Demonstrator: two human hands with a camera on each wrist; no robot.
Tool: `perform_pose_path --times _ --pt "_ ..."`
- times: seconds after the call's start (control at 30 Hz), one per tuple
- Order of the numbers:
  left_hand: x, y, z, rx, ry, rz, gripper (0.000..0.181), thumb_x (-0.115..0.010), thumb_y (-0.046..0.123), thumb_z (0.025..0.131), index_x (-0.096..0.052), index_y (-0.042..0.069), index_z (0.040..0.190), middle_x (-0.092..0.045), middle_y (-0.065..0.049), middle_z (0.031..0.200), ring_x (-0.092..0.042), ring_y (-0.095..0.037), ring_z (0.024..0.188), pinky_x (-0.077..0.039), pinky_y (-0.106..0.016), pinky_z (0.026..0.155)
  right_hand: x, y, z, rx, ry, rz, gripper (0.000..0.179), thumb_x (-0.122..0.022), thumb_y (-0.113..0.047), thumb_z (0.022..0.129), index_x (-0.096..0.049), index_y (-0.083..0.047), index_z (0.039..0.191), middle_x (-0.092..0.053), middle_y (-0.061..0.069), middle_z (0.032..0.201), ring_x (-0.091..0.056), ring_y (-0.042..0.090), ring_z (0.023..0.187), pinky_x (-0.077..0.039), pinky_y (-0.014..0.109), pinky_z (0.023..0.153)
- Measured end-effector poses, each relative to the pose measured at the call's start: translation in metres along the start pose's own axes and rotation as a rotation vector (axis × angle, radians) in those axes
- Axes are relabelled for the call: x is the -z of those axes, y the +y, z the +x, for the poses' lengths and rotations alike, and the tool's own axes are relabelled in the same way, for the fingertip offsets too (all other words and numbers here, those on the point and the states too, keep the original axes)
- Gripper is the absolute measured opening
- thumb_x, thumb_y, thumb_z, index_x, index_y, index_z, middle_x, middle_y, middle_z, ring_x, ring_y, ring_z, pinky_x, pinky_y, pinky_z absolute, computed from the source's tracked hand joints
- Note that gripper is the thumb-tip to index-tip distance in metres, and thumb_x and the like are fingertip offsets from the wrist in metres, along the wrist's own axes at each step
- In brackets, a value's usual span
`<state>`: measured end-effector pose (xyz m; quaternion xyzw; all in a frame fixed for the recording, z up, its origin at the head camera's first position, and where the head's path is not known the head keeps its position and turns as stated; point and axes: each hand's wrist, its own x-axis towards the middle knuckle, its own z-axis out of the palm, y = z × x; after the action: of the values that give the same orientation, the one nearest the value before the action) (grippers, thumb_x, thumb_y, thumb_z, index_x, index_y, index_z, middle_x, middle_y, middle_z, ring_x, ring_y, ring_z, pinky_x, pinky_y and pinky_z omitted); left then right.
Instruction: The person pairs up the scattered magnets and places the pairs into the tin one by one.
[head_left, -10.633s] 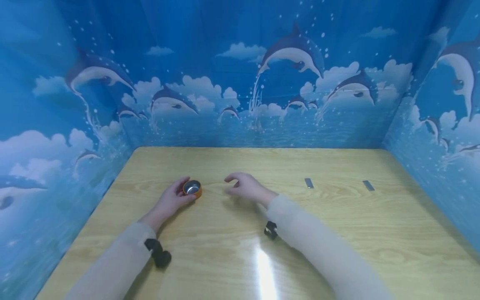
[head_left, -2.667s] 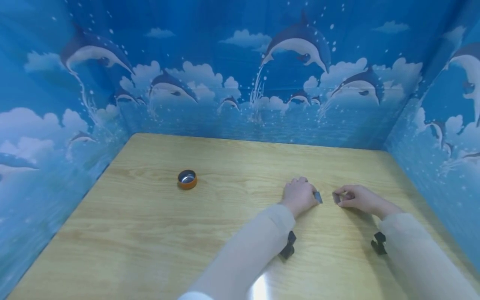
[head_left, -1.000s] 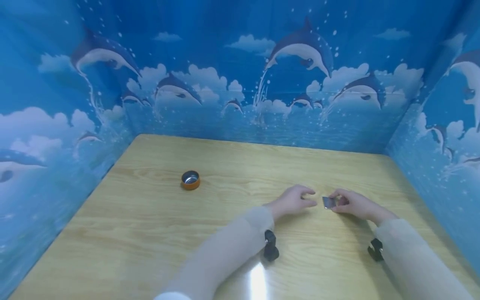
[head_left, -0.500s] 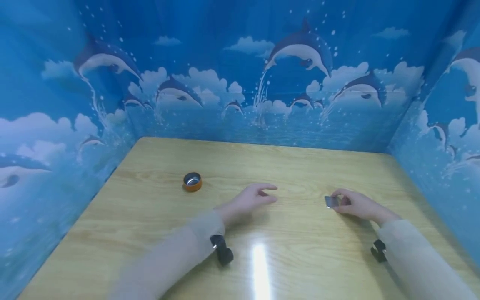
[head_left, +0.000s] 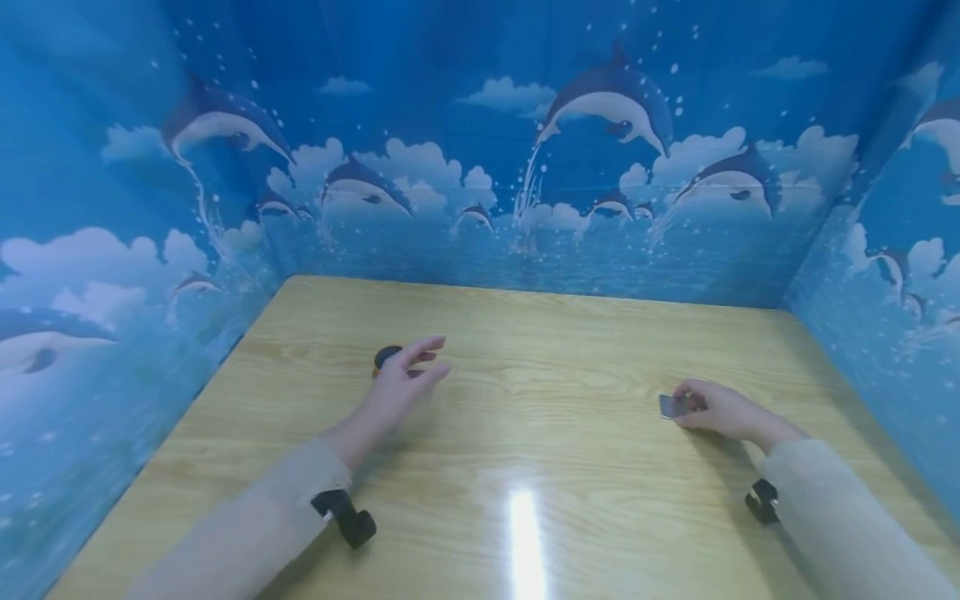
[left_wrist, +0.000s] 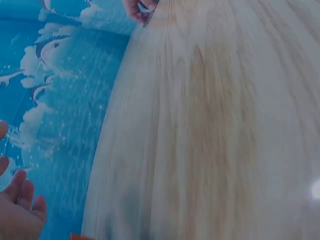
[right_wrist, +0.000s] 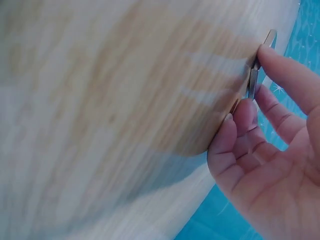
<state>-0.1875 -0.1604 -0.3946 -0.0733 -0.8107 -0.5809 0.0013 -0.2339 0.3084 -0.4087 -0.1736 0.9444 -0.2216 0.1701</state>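
My left hand (head_left: 397,379), fingers spread and relaxed, hovers at the right front of a small round orange bowl (head_left: 384,358), hiding much of it in the head view. The bowl's interior looked silvery in earlier frames; only a sliver of its orange edge (left_wrist: 81,237) shows in the left wrist view. On the right of the table, my right hand (head_left: 716,411) pinches small flat grey metal plates (head_left: 670,407) between thumb and fingertips. Two plates (right_wrist: 253,82) appear edge-on in the right wrist view, one overlapping the other.
The light wood-grain table (head_left: 540,358) carries a bright light reflection (head_left: 527,533) at its front middle. A blue dolphin-print curtain (head_left: 480,233) encloses the back and both sides. A black wrist camera (head_left: 345,517) hangs under each sleeve.
My left hand let go of its plate, leaving both with the right hand, and swept left to the bowl. Earlier it held that bowl, and the plates lay apart on the table.
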Motion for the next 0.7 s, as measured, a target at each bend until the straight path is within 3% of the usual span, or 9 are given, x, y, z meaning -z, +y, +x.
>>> perform_pose_path --times 0.1,0.23,0.33,0.43,0.57,0.7 --pt "0.017 -0.007 -0.006 0.002 0.097 0.001 0.060 -0.064 0.024 0.090 -0.037 0.011 0.142 -0.040 -0.010 0.142 -0.035 -0.029 0.129 -0.035 -0.046 0.103 0.000 -0.001 0.000 0.000 0.012 -0.010 0.045 -0.069 -0.019 0.083 -0.053 0.010 0.113 -0.059 0.021 0.103 -0.054 0.039 0.098 -0.046 0.053 0.082" --pt "0.035 -0.021 -0.008 0.084 0.154 0.020 0.081 -0.066 0.025 0.088 -0.015 0.012 0.149 -0.022 -0.013 0.151 -0.022 -0.033 0.136 -0.030 -0.047 0.107 -0.001 -0.003 0.001 -0.037 0.040 -0.015 0.047 -0.070 -0.017 0.081 -0.051 0.015 0.110 -0.057 0.024 0.101 -0.054 0.038 0.094 -0.046 0.052 0.081" --pt "0.045 -0.035 -0.005 0.157 0.138 0.030 0.094 -0.068 0.023 0.086 0.000 0.011 0.150 -0.010 -0.018 0.153 -0.014 -0.037 0.138 -0.022 -0.047 0.110 -0.003 -0.003 0.000 -0.056 0.069 0.022 0.047 -0.072 -0.015 0.080 -0.049 0.016 0.106 -0.057 0.024 0.097 -0.056 0.037 0.090 -0.046 0.051 0.081" --pt "0.052 -0.050 0.000 0.200 0.096 0.026 0.101 -0.070 0.020 0.084 0.007 0.008 0.149 -0.006 -0.024 0.152 -0.012 -0.038 0.138 -0.016 -0.045 0.112 -0.005 -0.001 -0.001 -0.050 0.094 0.057 0.046 -0.073 -0.013 0.078 -0.050 0.015 0.106 -0.059 0.021 0.095 -0.056 0.035 0.089 -0.046 0.051 0.081" --pt "0.057 -0.063 0.006 0.180 0.043 0.029 0.102 -0.071 0.018 0.082 0.006 0.004 0.148 -0.012 -0.029 0.149 -0.017 -0.039 0.137 -0.018 -0.044 0.112 -0.005 0.002 -0.002 -0.036 0.084 0.065 0.049 -0.072 -0.014 0.080 -0.050 0.016 0.111 -0.059 0.018 0.096 -0.055 0.035 0.092 -0.045 0.052 0.082" --pt "0.059 -0.068 0.010 0.141 0.004 0.088 0.096 -0.071 0.019 0.082 -0.004 0.001 0.148 -0.018 -0.029 0.148 -0.023 -0.040 0.134 -0.022 -0.046 0.110 -0.005 0.002 -0.005 -0.030 0.082 0.052 0.047 -0.071 -0.017 0.082 -0.052 0.015 0.110 -0.060 0.018 0.096 -0.055 0.037 0.093 -0.045 0.053 0.083"
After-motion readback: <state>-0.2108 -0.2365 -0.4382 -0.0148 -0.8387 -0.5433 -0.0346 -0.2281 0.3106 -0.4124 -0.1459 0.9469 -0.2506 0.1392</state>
